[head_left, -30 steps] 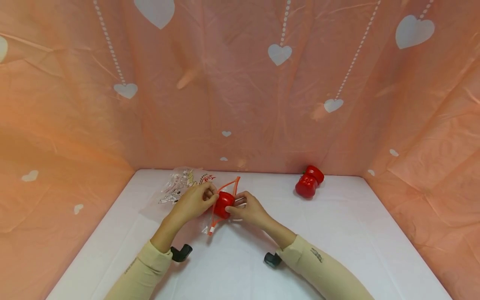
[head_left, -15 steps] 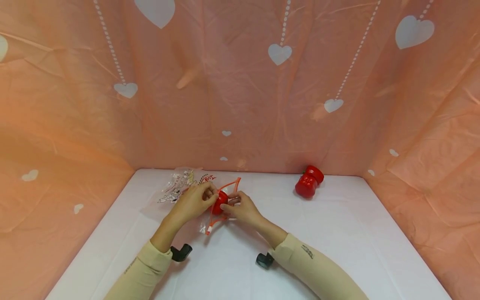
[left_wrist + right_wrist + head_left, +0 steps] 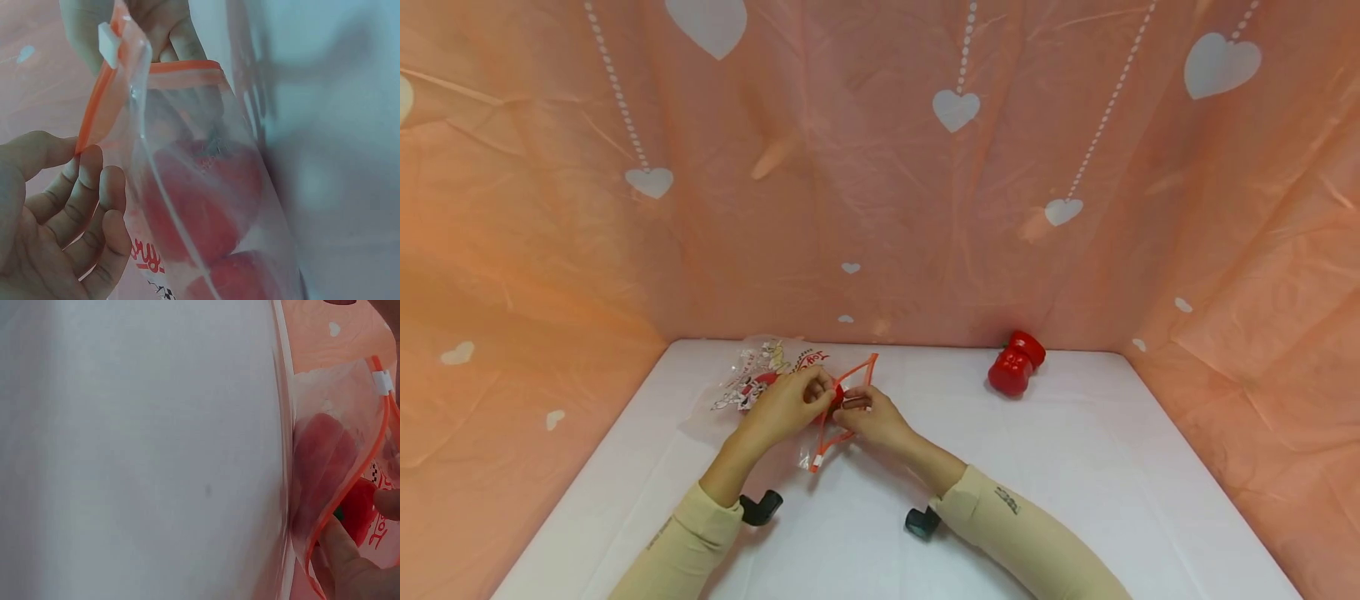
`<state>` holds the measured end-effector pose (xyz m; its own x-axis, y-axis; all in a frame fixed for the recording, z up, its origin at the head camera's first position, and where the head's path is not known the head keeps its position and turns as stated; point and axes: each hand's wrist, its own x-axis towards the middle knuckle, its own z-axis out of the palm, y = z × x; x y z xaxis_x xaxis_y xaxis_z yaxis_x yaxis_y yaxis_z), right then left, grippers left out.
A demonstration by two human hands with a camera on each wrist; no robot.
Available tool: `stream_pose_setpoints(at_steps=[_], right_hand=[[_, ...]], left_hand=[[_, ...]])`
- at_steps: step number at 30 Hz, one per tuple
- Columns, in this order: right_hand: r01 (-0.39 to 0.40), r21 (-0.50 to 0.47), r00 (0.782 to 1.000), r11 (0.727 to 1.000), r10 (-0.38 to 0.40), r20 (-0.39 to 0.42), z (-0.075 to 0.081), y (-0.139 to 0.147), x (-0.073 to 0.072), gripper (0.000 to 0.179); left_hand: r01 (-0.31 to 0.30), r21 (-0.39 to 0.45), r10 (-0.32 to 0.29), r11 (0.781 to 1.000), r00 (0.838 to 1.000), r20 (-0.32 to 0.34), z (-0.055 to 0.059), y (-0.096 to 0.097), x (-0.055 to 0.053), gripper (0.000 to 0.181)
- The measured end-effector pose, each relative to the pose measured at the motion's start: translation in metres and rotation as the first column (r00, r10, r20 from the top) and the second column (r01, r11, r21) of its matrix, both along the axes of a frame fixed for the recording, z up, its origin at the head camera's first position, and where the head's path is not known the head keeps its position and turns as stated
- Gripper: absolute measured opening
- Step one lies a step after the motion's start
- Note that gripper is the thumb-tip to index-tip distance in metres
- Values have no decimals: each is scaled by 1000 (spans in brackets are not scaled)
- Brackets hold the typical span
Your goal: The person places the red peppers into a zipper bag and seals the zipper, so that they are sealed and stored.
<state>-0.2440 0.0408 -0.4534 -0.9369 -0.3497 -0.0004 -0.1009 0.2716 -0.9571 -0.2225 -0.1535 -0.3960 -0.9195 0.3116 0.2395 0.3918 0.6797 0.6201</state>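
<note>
My left hand [image 3: 786,406] pinches the orange zip edge [image 3: 94,119] of a clear printed zip bag [image 3: 775,357], holding its mouth apart. A white slider [image 3: 107,45] sits on the zip. At the mouth, my right hand [image 3: 880,421] holds a glossy red bell pepper [image 3: 359,512] with a green stem, thumb on one side and fingers on the other. Most of this pepper is hidden in the head view. Through the plastic in the left wrist view, one red pepper [image 3: 200,200] shows above a second red shape [image 3: 234,278].
More red peppers [image 3: 1017,363], apparently two touching, lie at the back right of the white table [image 3: 1000,458]. An orange curtain with white hearts [image 3: 925,208] hangs behind and along both sides. Dark wrist-camera mounts [image 3: 762,507] stick out beneath the sleeves.
My right hand has moved left, carrying the pepper into the bag's mouth. Red now shows through the bag beside my left hand, where none showed earlier. The left hand stays in place.
</note>
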Motion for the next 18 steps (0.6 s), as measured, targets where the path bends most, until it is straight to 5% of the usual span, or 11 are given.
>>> stream_pose_setpoints(at_steps=[18], right_hand=[[-43, -29, 999, 999, 43, -24, 7, 24, 8, 51]], left_hand=[[-8, -17, 9, 1000, 1000, 30, -5, -4, 2, 5]])
